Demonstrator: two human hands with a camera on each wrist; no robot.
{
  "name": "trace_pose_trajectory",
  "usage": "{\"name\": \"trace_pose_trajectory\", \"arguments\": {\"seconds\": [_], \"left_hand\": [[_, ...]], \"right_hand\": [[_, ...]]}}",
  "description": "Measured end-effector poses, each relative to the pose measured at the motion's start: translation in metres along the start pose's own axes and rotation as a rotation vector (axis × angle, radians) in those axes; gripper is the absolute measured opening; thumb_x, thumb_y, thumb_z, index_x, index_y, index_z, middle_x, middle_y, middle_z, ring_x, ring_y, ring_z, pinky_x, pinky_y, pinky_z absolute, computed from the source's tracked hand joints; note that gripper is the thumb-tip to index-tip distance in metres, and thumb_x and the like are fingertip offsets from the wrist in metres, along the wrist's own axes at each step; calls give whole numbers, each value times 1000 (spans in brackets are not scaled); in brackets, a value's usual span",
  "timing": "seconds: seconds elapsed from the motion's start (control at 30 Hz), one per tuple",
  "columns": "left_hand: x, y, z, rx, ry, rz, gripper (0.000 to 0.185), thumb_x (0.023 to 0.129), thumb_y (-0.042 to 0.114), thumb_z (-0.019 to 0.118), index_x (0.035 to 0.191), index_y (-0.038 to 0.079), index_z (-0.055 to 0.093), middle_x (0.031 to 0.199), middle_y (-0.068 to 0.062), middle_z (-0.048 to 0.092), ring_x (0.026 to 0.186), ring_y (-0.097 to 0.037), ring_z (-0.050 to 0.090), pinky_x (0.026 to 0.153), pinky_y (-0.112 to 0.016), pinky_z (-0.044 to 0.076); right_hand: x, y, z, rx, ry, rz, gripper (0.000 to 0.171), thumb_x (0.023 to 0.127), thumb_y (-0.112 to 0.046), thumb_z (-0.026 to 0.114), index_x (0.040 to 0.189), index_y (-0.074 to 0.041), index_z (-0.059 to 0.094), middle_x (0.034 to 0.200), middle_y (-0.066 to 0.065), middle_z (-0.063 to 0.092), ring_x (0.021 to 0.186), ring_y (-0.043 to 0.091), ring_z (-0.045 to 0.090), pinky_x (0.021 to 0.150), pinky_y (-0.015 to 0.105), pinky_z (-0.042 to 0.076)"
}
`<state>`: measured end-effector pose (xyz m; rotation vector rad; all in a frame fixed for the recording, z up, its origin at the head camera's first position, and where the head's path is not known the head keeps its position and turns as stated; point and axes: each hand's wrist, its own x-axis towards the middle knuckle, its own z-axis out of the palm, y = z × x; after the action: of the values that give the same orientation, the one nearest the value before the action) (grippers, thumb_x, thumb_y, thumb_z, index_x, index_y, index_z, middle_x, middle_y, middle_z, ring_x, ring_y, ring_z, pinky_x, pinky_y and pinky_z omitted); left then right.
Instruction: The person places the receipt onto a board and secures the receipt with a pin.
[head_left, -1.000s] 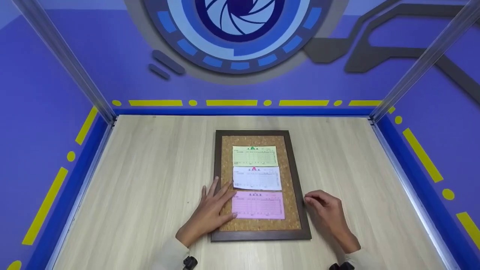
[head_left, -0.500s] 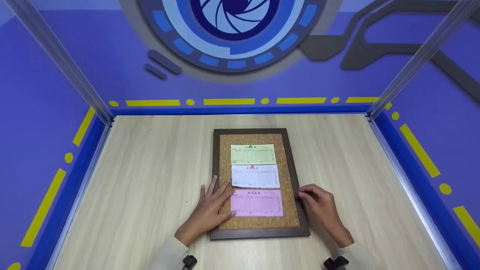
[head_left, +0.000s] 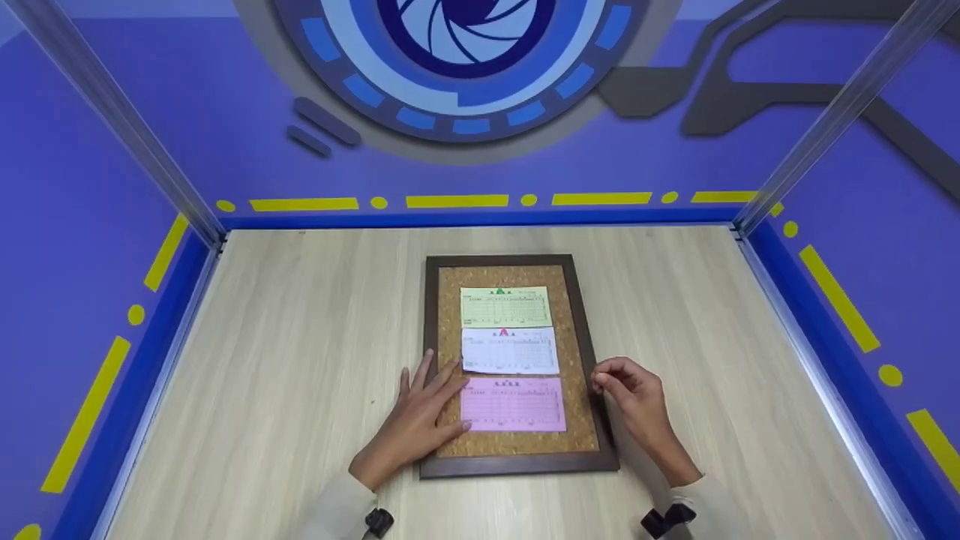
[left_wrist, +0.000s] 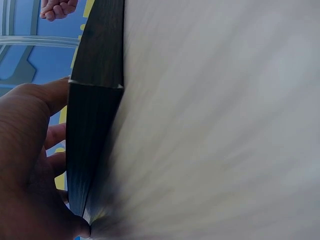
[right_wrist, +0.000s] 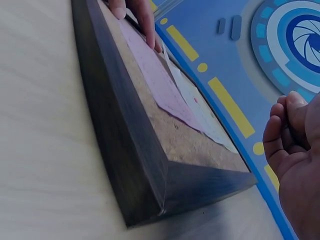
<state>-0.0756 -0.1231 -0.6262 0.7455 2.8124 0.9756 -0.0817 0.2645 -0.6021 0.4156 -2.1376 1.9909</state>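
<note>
A cork board [head_left: 517, 444] in a dark brown frame lies on the table, bearing a green slip [head_left: 505, 309], a white slip [head_left: 510, 352] and a pink slip [head_left: 513, 409], one below another. Small green and red pins show at the top middle of the green and white slips. With fingers spread, my left hand [head_left: 412, 427] rests over the board's left frame, its thumb and forefinger tips at the pink slip's left edge. My right hand [head_left: 637, 397] hovers by the right frame, thumb and forefinger pinching something tiny, an orange speck in the left wrist view; its kind is hidden.
The pale wooden table [head_left: 300, 337] surrounds the board. Blue-purple walls [head_left: 390, 169] with yellow dashes stand behind and on both sides, joined by clear corner posts [head_left: 817, 127]. Black wrist cameras [head_left: 667, 519] sit on both sleeves.
My right hand has moved slightly left and up, with its fingertips now over the board's right frame. My left hand stays on the board. The head view has shifted a little.
</note>
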Motion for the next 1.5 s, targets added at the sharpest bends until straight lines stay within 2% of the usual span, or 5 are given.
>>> {"name": "trace_pose_trajectory", "arguments": {"seconds": [0.17,0.33,0.63,1.33,1.5], "left_hand": [[1,1,0,5,2,9,72,98,44,80,160,15,59,179,-9,35,169,-48,5,125,-83,7],[2,0,-1,10,0,12,72,98,43,81,161,17,57,179,-9,35,169,-48,5,125,-83,6],[2,1,-2,11,-2,19,72,98,43,81,161,16,58,179,-9,34,168,-49,5,125,-83,6],[-1,-1,-1,-10,6,21,72,99,44,80,160,15,58,179,-8,34,169,-48,5,125,-83,5],[-2,-2,0,-10,12,25,71,98,44,81,160,15,59,179,-9,34,168,-49,6,125,-83,6]], "right_hand": [[0,-6,2,52,-47,33,8,103,5,71,104,12,67,95,26,68,82,28,70,72,34,63],[0,-14,6,129,-65,26,5,99,14,70,103,13,67,99,31,68,85,19,75,75,30,65],[1,-18,10,282,-91,-12,6,97,23,65,100,18,64,104,21,72,97,18,74,83,26,63],[0,-17,10,183,-117,-12,8,95,19,70,97,11,69,105,35,64,101,26,69,86,27,60],[1,-15,11,105,-127,31,4,98,11,73,98,9,70,106,27,68,102,25,70,85,27,60]]}}
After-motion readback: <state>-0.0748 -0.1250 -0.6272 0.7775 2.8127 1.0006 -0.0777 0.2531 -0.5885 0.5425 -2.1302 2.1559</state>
